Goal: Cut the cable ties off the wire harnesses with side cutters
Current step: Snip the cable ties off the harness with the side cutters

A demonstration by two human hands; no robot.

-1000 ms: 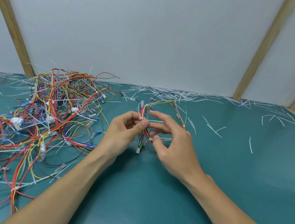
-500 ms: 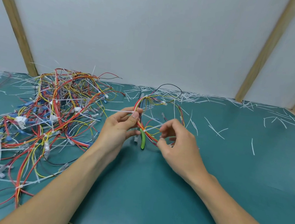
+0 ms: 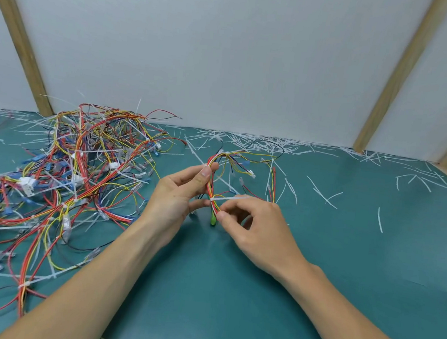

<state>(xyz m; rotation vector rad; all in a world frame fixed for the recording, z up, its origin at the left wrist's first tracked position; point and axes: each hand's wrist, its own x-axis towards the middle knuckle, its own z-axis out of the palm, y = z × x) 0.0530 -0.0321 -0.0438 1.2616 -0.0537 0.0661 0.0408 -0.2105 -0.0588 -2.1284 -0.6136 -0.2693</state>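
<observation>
Pinching the wire harness (image 3: 212, 184) upright in my left hand (image 3: 177, 197), my right hand (image 3: 255, 223) grips its lower run just beside the white cable tie (image 3: 227, 198), whose tail lies crosswise between both hands, right hand nearer.

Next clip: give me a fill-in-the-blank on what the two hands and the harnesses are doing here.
1. The left hand pinches the held harness between thumb and ____.
2. The big pile of harnesses lies to the person's ____.
3. A white cable tie sticks out toward the ____ hand.
4. The table surface is coloured ____.

Missing: forefinger; left; right; teal
</observation>
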